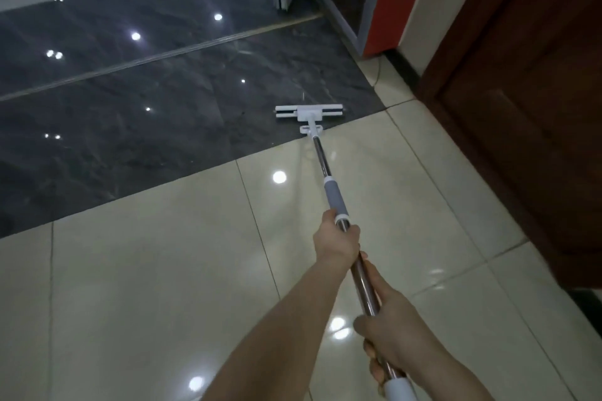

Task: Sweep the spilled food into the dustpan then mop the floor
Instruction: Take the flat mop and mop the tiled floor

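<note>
gripping the mop shaft, left hand ahead of right hand.

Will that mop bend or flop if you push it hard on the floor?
Probably not: the mop has a shiny metal pole, so it likely stays stiff. Its flat white head probably glides easily, since the tiles look glossy. Both hands, left hand and right hand, grip it, which should steady it.
</note>
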`<state>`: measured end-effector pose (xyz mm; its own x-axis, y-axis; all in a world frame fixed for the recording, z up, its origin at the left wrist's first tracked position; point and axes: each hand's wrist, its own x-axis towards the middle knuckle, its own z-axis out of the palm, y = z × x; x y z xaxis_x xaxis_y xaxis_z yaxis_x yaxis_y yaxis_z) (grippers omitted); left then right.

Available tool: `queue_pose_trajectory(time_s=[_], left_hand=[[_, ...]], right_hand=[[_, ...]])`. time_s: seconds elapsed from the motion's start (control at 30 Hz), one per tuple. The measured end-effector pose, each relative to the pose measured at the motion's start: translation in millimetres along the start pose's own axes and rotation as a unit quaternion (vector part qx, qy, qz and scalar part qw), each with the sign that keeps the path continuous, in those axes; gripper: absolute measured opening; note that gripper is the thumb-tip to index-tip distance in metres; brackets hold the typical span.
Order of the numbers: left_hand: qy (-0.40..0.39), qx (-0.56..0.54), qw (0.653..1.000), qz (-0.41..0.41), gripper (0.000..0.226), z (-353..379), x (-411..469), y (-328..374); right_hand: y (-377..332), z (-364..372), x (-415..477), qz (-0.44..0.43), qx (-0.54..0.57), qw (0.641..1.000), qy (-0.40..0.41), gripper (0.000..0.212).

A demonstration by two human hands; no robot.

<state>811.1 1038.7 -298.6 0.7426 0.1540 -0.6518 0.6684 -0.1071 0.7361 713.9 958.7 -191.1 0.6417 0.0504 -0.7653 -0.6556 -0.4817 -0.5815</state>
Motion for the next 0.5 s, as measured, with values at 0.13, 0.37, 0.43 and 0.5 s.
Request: queue_pose_trajectory(time_s=[0.13,0.37,0.43,0.5], left_hand=[[0.028,0.014,0.999,0.02,0.048,-55,114,53],[0.058,0.001,0.998,0.038,0.047,-144,196,88],[0.053,-0.011,0.998,0.033,0.042,-158,187,84],[0.055,-0.016,0.998,0.026,0.037,-167,166,81]], right_hand=[[-87,24,104,-0.016,0.036,0.999,0.001,0.096],[-175,83,193,0.0,0.023,1.0,-0.019,0.099],[-178,94,182,-0.006,0.012,1.0,-0.028,0.098],[-174,100,167,0.008,0.004,0.999,-0.039,0.098]])
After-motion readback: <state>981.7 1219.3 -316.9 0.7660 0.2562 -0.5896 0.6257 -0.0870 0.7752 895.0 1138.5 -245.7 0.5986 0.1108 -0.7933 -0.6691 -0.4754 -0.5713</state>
